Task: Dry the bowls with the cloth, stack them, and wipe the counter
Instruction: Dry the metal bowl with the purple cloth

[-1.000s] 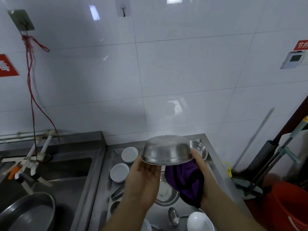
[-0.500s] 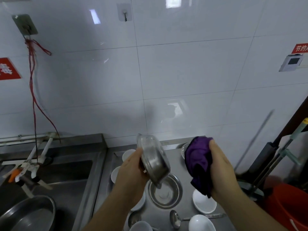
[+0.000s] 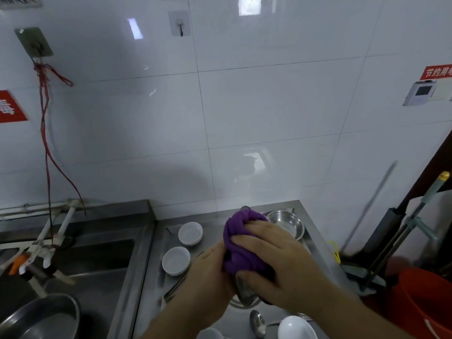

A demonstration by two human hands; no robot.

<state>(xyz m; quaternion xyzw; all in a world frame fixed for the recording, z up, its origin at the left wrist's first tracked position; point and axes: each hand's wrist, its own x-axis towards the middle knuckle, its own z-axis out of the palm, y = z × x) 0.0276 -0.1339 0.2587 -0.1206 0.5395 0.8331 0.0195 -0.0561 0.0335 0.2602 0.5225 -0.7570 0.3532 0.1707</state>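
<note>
My left hand (image 3: pixel 208 272) holds a steel bowl (image 3: pixel 243 293) on edge above the counter (image 3: pixel 149 277). Most of the bowl is hidden. My right hand (image 3: pixel 271 260) presses a purple cloth (image 3: pixel 241 243) into it. Another steel bowl (image 3: pixel 287 222) sits at the counter's back right. Two small white bowls (image 3: pixel 190 233) (image 3: pixel 176 260) lie to the left of my hands. A steel bowl rim shows under my hands, and white bowls (image 3: pixel 297 327) and a spoon (image 3: pixel 256 322) lie near the front.
A sink (image 3: pixel 93 260) lies left of the counter with a large steel pan (image 3: pixel 41 319) and a tap (image 3: pixel 49 241). A red bucket (image 3: pixel 420 304) and mop handles (image 3: pixel 406 231) stand at the right. A tiled wall is right behind.
My right hand has brought the purple cloth from beside the bowl onto it. The bowl, upside down a second ago, is now tilted on edge in my left hand.
</note>
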